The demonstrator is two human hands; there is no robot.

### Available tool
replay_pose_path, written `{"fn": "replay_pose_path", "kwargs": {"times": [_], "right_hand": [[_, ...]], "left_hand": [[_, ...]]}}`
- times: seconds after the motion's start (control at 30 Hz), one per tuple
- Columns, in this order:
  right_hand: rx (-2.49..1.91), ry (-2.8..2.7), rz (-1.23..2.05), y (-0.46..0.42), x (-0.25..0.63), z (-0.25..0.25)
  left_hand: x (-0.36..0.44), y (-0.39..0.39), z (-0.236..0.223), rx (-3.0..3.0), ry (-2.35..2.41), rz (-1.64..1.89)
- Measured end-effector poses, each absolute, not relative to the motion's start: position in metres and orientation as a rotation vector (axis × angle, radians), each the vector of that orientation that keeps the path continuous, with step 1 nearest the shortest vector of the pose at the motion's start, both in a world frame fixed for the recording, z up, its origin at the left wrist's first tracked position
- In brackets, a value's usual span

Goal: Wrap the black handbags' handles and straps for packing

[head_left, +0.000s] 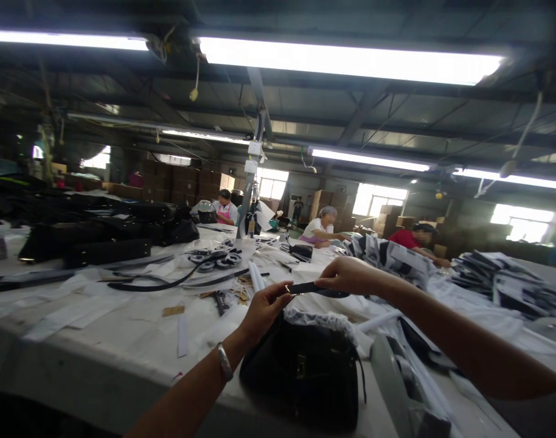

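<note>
My left hand (264,311) and my right hand (346,275) hold a black strap (312,289) between them, above a black handbag (305,371). The left fingers pinch the strap's end with its small gold fitting. The right fingers close over the strap's other end. The handbag stands on the near edge of the white table (100,340), with white stuffing paper (323,317) showing at its open top. A silver bracelet sits on my left wrist.
Black bags (100,234) and loose black straps (168,281) lie at the left of the table. Rolls of tape (214,260) sit mid-table. Stacks of printed wrapping (501,283) lie at the right. Three people (321,228) work at the far end.
</note>
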State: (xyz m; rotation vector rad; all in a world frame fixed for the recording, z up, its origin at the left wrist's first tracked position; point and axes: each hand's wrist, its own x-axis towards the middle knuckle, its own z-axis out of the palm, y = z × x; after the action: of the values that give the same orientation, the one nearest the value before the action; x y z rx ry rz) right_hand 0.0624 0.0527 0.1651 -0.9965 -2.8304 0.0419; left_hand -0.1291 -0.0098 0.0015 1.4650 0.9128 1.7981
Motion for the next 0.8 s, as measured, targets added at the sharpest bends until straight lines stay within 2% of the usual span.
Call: {"fn": "replay_pose_path", "kwargs": {"times": [0.43, 0.67, 0.8], "right_hand": [[-0.893, -2.833, -0.115, 0.058, 0.056, 0.174], [-0.744, -2.919, -0.123, 0.048, 0.042, 0.154], [-0.602, -2.865, -0.469, 0.041, 0.032, 0.137]], "left_hand": [[-0.127, -0.008, 0.003, 1.408, 1.004, 1.854], [-0.123, -0.012, 0.008, 1.543, 1.017, 1.804], [-0.129, -0.014, 0.011, 1.625, 1.103, 1.847]]}}
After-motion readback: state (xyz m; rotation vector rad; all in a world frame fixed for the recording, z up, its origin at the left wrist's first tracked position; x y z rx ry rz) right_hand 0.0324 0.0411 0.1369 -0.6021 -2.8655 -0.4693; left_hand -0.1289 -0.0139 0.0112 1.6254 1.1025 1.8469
